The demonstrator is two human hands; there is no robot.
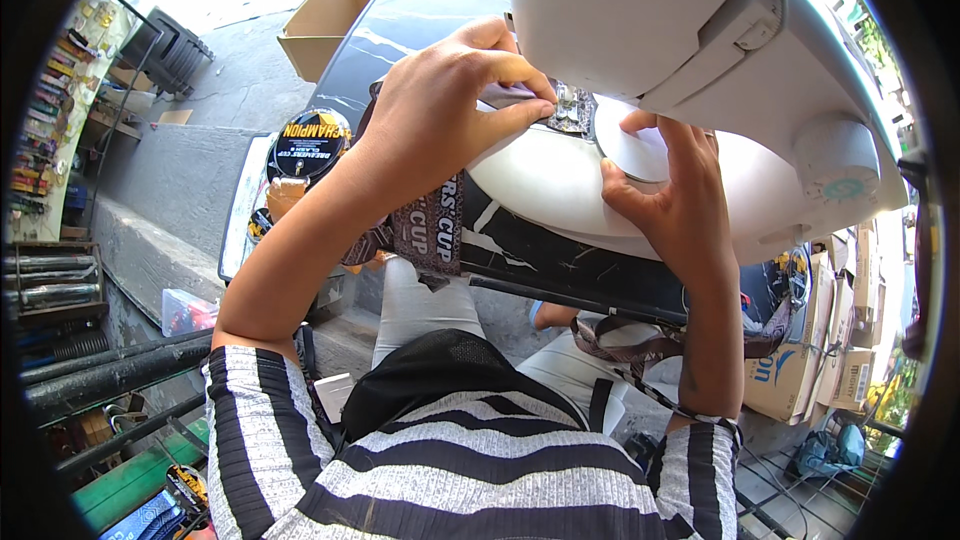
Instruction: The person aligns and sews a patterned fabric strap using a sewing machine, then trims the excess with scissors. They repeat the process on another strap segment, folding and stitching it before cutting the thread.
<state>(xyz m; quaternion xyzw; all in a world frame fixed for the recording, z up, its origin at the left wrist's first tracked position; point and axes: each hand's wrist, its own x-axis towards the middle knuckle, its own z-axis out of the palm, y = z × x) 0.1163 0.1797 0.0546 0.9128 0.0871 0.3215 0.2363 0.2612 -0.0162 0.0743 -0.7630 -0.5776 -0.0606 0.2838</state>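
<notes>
Pinched by the right hand (pixel 680 175), a white disc (pixel 628 145) was over the sewing machine's bed (pixel 530 175); the left hand (pixel 440 90) pinched narrowly, contents unclear. Sewing looked unfinished, any completed stitches indiscernible.

Obstr. beyond hands (pixel 430 85) (pixel 677 180): sewing mach. (pixel 620 15)
</notes>
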